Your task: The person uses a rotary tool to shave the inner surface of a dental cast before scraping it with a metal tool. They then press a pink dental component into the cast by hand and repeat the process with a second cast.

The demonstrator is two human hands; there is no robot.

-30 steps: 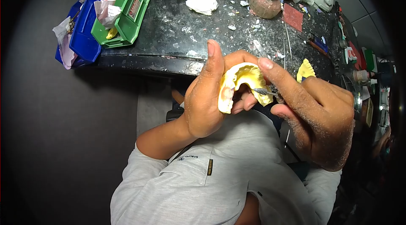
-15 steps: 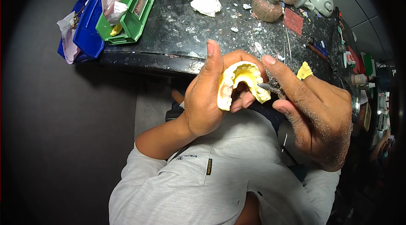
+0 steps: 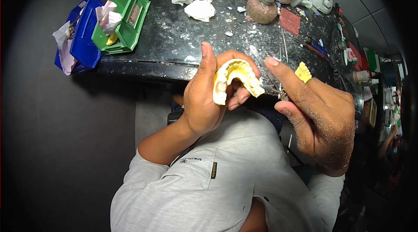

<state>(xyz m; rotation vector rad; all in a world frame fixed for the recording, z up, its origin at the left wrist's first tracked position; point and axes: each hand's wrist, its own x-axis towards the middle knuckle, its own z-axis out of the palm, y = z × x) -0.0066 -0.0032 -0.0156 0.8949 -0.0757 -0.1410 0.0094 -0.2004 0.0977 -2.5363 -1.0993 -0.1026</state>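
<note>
My left hand (image 3: 201,97) is closed around a yellow plaster dental cast (image 3: 221,77), a horseshoe-shaped row of teeth with a pinkish patch on its left arm. The thumb points up beside it and the fingers curl behind. Between the thumb and index finger of my right hand (image 3: 320,114) is a slim rotary handpiece with a dark metal bur (image 3: 273,91); its body is hidden behind the fingers. The bur tip lies just right of the cast's right end. White dust coats my right hand. A second yellow toothed cast piece (image 3: 303,71) shows just beyond my right knuckles.
Green (image 3: 139,23) and blue (image 3: 85,51) bins holding crumpled paper stand at the bench's left end. Crumpled white tissue (image 3: 200,10), a round burner-like pot (image 3: 261,10), a red square (image 3: 290,20) and scattered plaster bits lie on the black bench (image 3: 170,36). Thin tools lie at right.
The bur has drawn away from the cast's right arm, widening the gap between the hands. The whole view has shifted, so the bench things appear further left.
</note>
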